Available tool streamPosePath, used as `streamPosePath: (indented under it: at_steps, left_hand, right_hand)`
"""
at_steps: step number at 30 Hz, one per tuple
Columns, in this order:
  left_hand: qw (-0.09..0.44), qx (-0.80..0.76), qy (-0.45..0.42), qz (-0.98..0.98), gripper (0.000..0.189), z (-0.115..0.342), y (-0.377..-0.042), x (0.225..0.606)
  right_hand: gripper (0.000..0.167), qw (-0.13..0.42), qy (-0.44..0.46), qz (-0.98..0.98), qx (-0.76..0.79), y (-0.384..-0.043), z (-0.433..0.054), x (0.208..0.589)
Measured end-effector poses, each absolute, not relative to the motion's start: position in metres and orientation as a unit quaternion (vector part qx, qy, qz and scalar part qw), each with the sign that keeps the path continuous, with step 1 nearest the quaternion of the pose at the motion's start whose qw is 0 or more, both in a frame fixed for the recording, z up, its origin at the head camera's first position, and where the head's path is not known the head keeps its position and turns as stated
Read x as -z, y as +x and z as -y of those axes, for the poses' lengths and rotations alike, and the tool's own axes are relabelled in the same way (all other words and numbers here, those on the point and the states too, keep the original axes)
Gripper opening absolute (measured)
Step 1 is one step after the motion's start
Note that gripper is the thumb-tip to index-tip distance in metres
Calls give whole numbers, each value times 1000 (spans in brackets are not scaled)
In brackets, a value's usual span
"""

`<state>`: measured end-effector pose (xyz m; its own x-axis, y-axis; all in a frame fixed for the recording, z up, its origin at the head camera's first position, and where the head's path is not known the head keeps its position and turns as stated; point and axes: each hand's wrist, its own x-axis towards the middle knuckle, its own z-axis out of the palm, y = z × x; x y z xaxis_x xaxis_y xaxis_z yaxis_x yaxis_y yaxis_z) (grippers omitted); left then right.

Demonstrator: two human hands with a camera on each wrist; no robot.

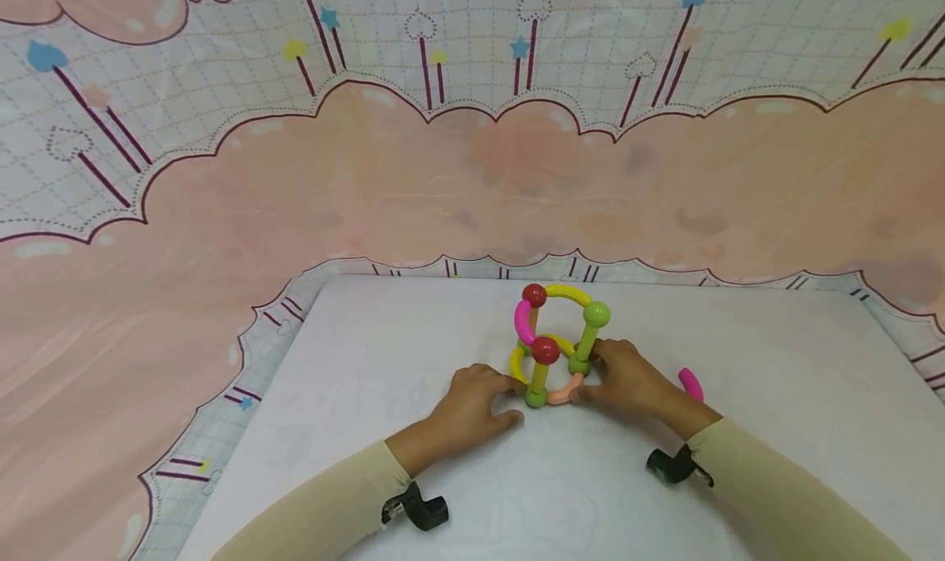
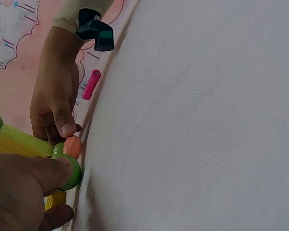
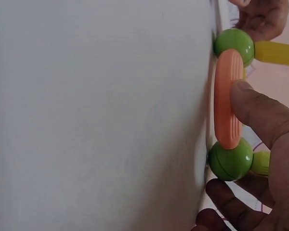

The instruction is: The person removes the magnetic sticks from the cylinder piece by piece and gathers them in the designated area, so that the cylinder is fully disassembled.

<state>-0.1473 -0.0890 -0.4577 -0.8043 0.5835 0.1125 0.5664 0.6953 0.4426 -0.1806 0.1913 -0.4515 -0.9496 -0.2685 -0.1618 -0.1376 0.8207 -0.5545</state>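
A ball-and-rod toy frame (image 1: pixel 583 344) stands on the white tabletop, its green balls at the bottom, and red balls and a light green one on top. Curved yellow, pink and orange rods join the balls, with straight rods as uprights. My right hand (image 1: pixel 635 385) holds its lower right side. The right thumb lies on the curved orange rod (image 3: pixel 226 98), the fingers around the green ball (image 3: pixel 231 159). My left hand (image 1: pixel 465 405) is at the front left green ball (image 1: pixel 536 397), thumb and index apart. Whether the left fingertips touch it is hard to tell.
A loose pink curved rod (image 1: pixel 691 383) lies on the white tabletop (image 1: pixel 399 331), behind my right forearm. Black wrist cameras (image 1: pixel 424 512) sit on both sleeves. A patterned peach-and-white cloth (image 1: pixel 443 184) spreads beyond the table edge.
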Motion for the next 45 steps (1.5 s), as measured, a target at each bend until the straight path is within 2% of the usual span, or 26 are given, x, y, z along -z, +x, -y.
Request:
streamPosePath:
  at_steps: [9,23,32,36,42,45]
  left_hand:
    - [30,-221,309,-924,41,86,-142,457]
    - [37,-195,314,-928,44,81,-135,456]
    - [34,-191,317,-928,45,80,-133,455]
    - [15,-221,308,-925,41,81,-136,453]
    - [-52,-298,285,-909,33,85,-144,434]
    - [-77,-335,280,-896,36,85,-147,423]
  right_hand:
    - [68,124,-130,-942,282,-188,-195,448]
    - [82,134,-164,-937,279,-195,-203,447]
    - [78,116,-181,-934,284,-193,-206,446]
    - [68,71,-144,-937,310,-182,-206,438]
    - [22,-98,-98,-918,370,-160,-202,421]
    - [10,-160,-96,-901,393,-150,-199,415]
